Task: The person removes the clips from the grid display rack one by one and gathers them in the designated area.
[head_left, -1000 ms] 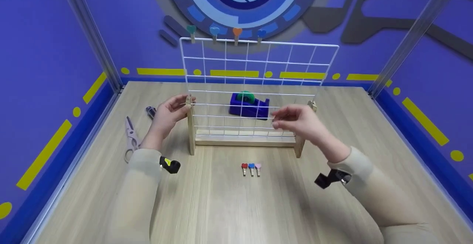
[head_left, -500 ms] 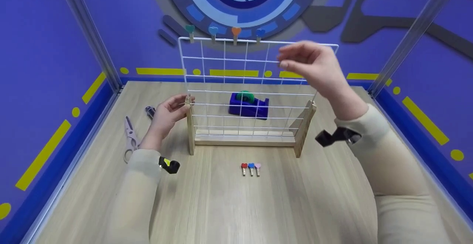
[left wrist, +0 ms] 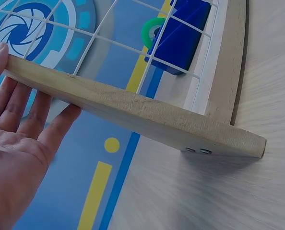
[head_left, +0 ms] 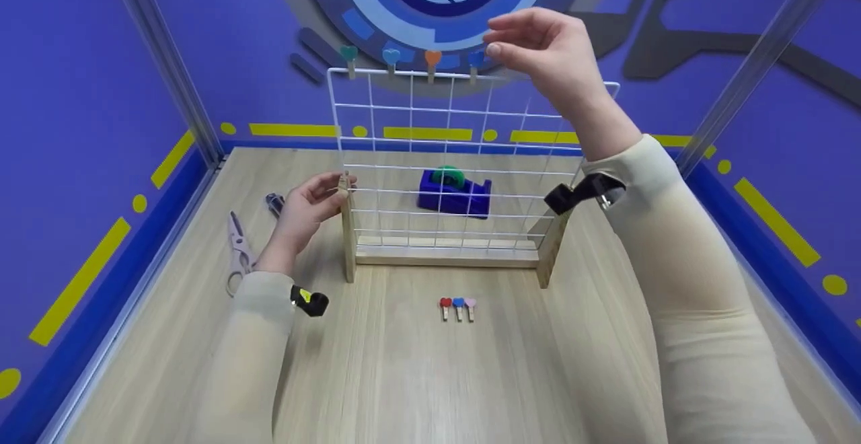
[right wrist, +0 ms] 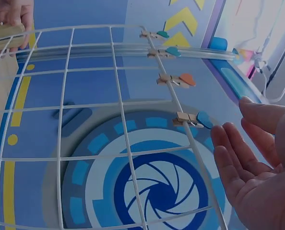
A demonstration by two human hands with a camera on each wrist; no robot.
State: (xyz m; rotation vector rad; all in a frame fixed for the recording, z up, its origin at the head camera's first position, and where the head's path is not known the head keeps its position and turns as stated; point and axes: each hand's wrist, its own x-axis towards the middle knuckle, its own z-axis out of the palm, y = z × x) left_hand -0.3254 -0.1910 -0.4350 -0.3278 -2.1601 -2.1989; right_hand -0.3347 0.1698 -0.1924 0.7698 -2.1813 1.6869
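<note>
A white wire grid (head_left: 412,107) stands upright in a wooden stand (head_left: 444,260). My left hand (head_left: 299,218) grips the top of the stand's left post (left wrist: 99,98), thumb on one side and fingers on the other. Along the grid's top wire sit a green heart clothespin (head_left: 348,55), a light blue one, an orange one (head_left: 432,59) and a blue heart clothespin (right wrist: 184,118). Just right of that blue one, my right hand (head_left: 555,60) is raised with relaxed fingers, holding nothing. In the right wrist view its fingertips are close to the blue heart, slightly apart from it.
Red (head_left: 445,305), blue (head_left: 459,305) and pink (head_left: 470,306) heart clothespins lie in a row before the stand. Behind the grid is a blue tape dispenser (head_left: 454,195) with green tape. Scissors (head_left: 239,252) and a dark object (head_left: 274,203) lie at left.
My right hand has risen from in front of the grid's lower right part to beside the blue clothespin on the top wire. The left hand stays on the post.
</note>
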